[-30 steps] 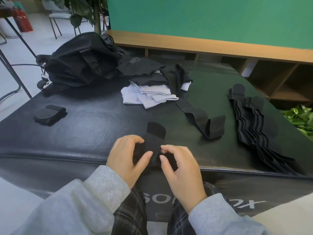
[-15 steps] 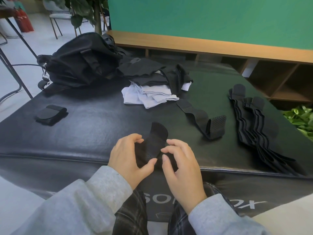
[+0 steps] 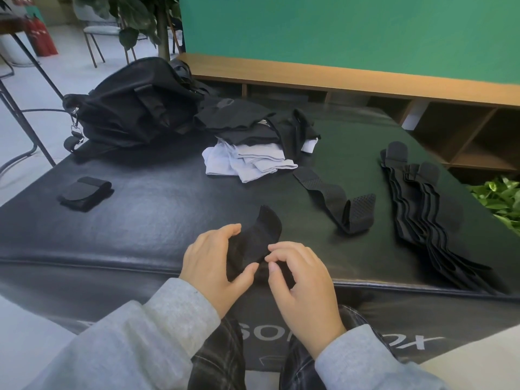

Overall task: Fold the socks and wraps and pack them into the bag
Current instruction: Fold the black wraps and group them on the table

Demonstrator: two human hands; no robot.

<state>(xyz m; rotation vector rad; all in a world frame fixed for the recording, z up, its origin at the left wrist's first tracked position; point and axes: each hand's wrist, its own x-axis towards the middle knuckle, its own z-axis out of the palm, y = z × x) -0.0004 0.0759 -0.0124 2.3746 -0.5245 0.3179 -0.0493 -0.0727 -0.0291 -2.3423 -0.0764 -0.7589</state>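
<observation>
The left hand [image 3: 213, 258] and the right hand [image 3: 299, 277] both grip one black wrap [image 3: 253, 243] at the near edge of the black padded bench [image 3: 157, 220]; fingers and thumbs of each hand are curled around the wrap's rolled near end, and its free end curves up and away from the hands. A partly folded wrap [image 3: 342, 205] lies just right of the hands. A stack of flat wraps [image 3: 422, 209] lies further right. A rolled wrap [image 3: 84, 193] sits at the left. White and black socks [image 3: 253, 147] are piled at the centre rear, touching the black bag [image 3: 135, 108] at the far left corner.
</observation>
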